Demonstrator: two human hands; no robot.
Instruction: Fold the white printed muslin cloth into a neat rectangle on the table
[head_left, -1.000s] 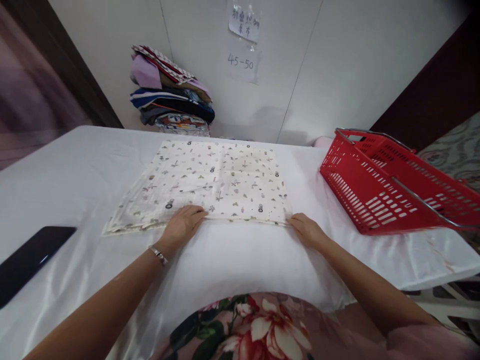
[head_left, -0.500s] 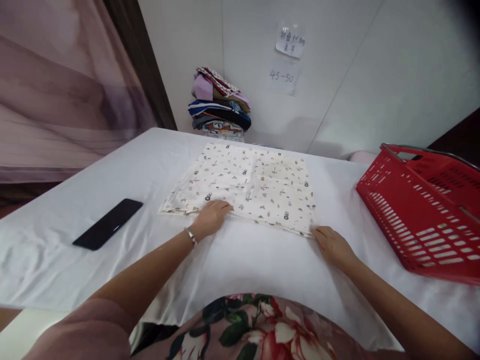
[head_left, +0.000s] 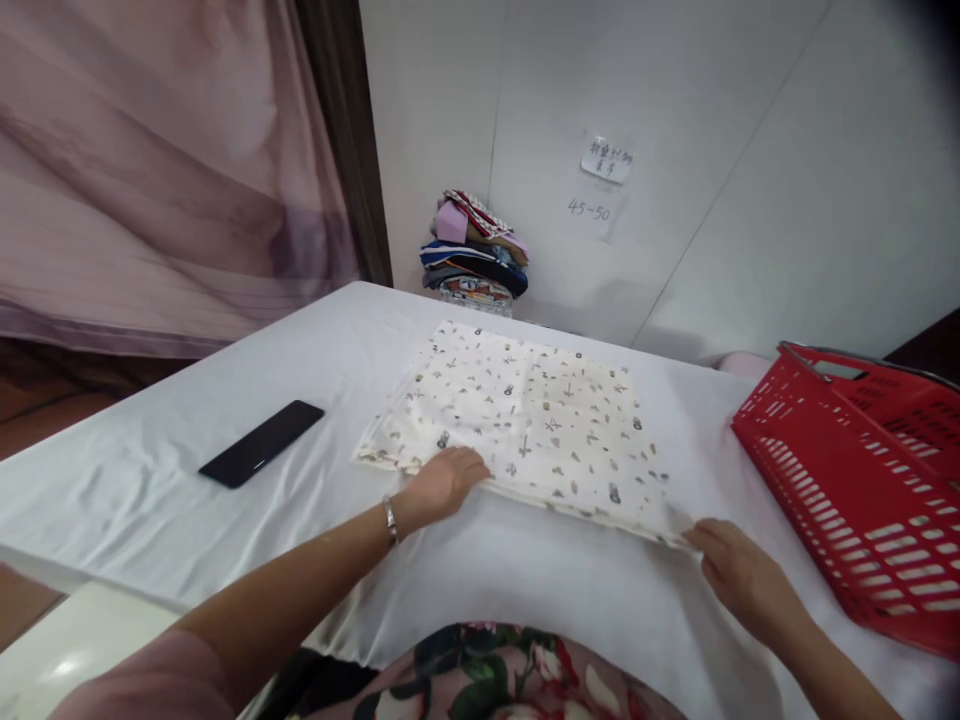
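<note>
A cream cloth (head_left: 570,430) with small scattered prints lies folded flat in layers in front of me, a crease down its middle. At its near edge, left of centre, rests my left hand (head_left: 444,484); its fingers are closed together over the edge, and the thumb is hidden. My right hand (head_left: 739,570) pinches the near right corner between thumb and fingers. That corner is drawn out a little toward the right, and the near edge between the hands is nearly straight.
A black phone (head_left: 262,443) lies left on the white-covered table (head_left: 315,345). To the right stands a red plastic basket (head_left: 847,480). Behind the table's far edge rises a stack of folded fabrics (head_left: 476,250), near a wall with paper notes (head_left: 600,185). A pink curtain (head_left: 150,180) hangs at left.
The camera view has tilted, shifting the whole scene down and right. My right hand has drawn the cloth's corner slightly outward and nearer me; my left hand stays at the same edge.
</note>
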